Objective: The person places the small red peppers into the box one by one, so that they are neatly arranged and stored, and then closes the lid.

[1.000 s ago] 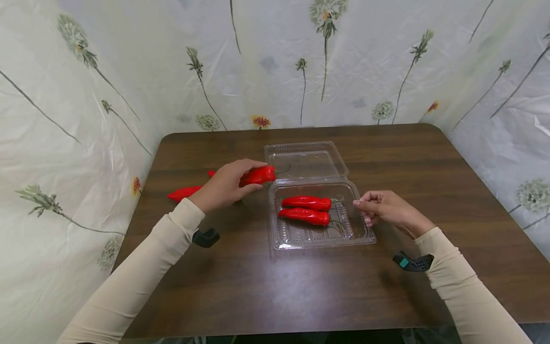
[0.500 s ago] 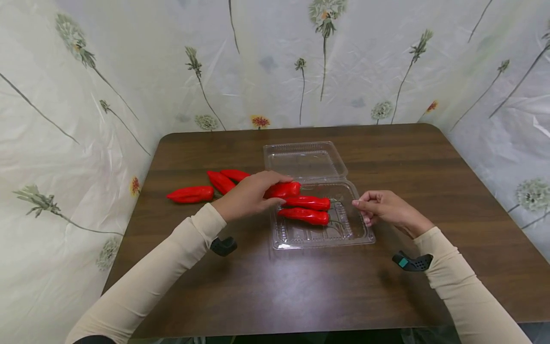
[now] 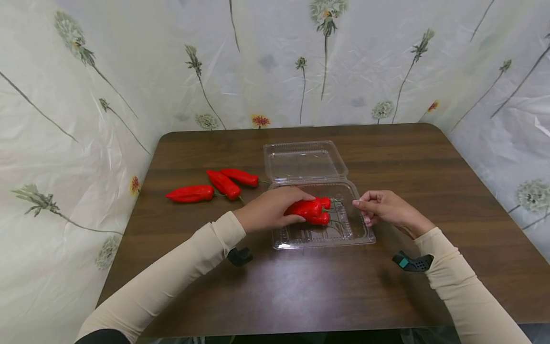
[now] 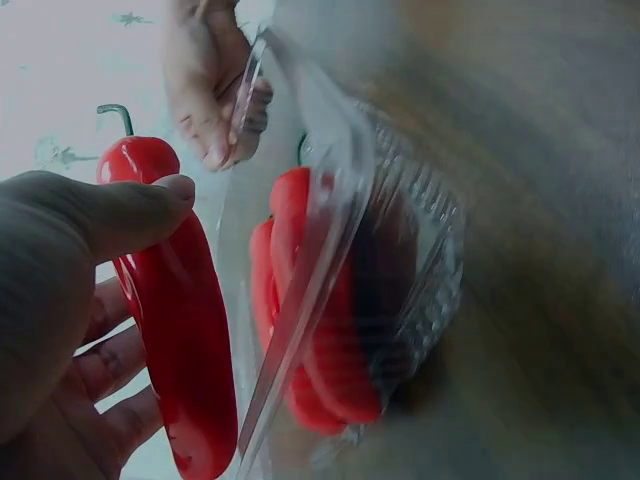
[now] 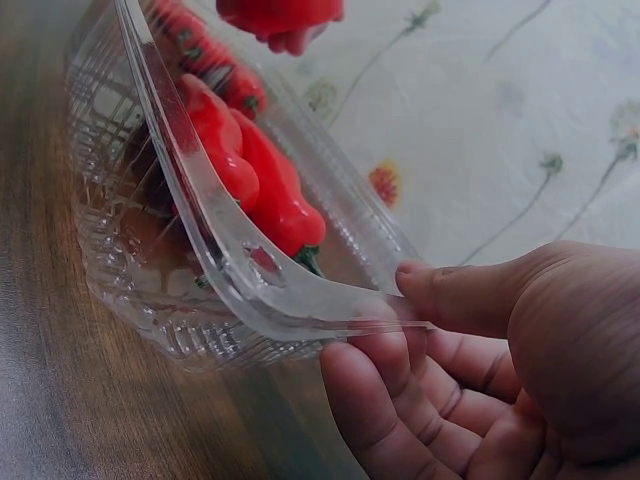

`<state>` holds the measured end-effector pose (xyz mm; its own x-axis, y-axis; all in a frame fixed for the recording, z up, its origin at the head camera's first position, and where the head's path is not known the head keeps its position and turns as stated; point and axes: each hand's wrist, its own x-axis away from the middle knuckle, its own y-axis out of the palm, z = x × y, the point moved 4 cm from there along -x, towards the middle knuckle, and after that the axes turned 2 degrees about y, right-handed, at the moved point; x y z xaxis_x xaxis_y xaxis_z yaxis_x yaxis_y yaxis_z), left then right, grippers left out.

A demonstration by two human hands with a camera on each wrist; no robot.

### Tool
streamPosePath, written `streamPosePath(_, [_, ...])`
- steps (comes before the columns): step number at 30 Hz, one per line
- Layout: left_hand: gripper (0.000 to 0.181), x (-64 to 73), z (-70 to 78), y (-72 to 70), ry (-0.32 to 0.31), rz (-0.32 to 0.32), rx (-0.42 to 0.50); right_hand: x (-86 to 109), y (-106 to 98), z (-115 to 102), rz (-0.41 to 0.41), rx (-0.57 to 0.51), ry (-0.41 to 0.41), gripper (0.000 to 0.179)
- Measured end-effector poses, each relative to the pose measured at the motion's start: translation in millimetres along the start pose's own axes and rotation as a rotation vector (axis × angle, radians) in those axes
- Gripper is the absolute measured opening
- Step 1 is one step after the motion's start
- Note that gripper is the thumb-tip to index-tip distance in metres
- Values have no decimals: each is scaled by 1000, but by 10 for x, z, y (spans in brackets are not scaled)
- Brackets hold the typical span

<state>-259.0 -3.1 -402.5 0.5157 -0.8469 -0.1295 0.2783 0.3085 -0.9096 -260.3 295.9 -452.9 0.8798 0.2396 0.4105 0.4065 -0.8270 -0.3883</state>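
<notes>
My left hand (image 3: 275,209) grips a red pepper (image 4: 185,330) by its sides, thumb on top and fingers beneath, over the clear plastic container (image 3: 322,246). Its short green stem points toward my right hand. Inside the container, two more red peppers (image 4: 340,340) lie side by side; in the head view the held one partly covers them. At the container's right rim, my right hand (image 3: 388,210) pinches the edge between thumb and fingers, as the right wrist view shows up close.
Three loose red peppers lie left of the container: one farthest left (image 3: 191,193), another pepper (image 3: 224,185) and a third pepper (image 3: 240,177) close together. The clear lid (image 3: 305,161) is folded back flat behind the container. A flowered sheet (image 3: 275,71) surrounds the brown table (image 3: 386,153).
My left hand has carried the red pepper rightward and nearer, from beside the lid's left end to over the peppers in the container. My right hand has stayed on the rim.
</notes>
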Motion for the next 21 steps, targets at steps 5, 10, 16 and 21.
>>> streamPosePath(5, [53,-43,73,111,-9,-53,-26,2,0,0,3,-7,2,45])
streamPosePath(10, [53,-91,130,227,-31,-98,-43,3,-1,1,4,-5,4,45])
streamPosePath(16, [50,-127,182,327,-44,-99,-61,0,0,6,6,-2,5,45])
streamPosePath(21, [50,-145,232,346,-49,-82,-109,4,4,-6,7,-10,5,45])
